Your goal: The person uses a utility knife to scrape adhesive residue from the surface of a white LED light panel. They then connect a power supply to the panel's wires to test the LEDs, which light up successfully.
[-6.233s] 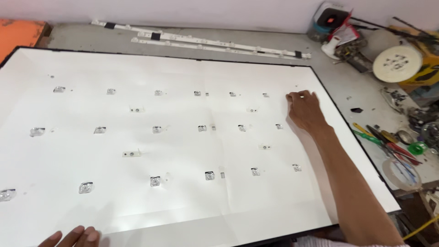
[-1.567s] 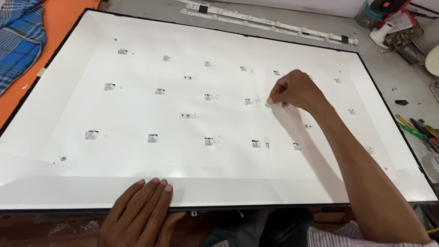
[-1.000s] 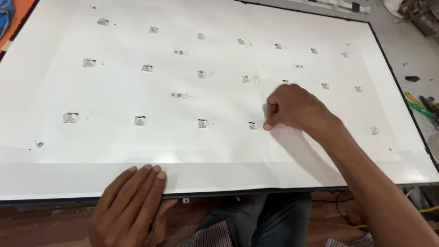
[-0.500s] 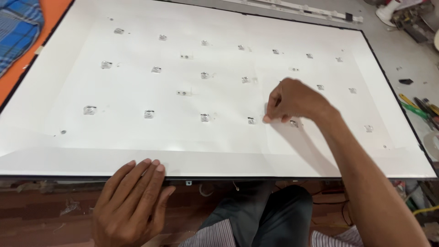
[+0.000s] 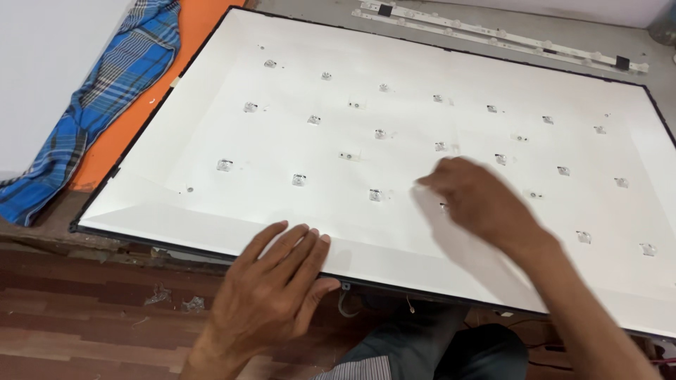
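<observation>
large white reflector panel [image 5: 338, 211] with rows of small lenses flat on surface, left hand [image 5: 271, 292] spread flat on near edge, right hand [image 5: 475, 200] motion-blurred over panel centre, fingers loosely curled, grip unclear, blue checked cloth [image 5: 98, 105] at left, led strips [image 5: 493, 35] behind, partly cut off

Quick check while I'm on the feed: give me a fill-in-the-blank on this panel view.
1. The left hand rests flat on the white panel's near ____.
2. The right hand is over the panel's ____ sheet.
3. The checked cloth lying left of the panel is ____.
Missing words: edge; white; blue
</observation>
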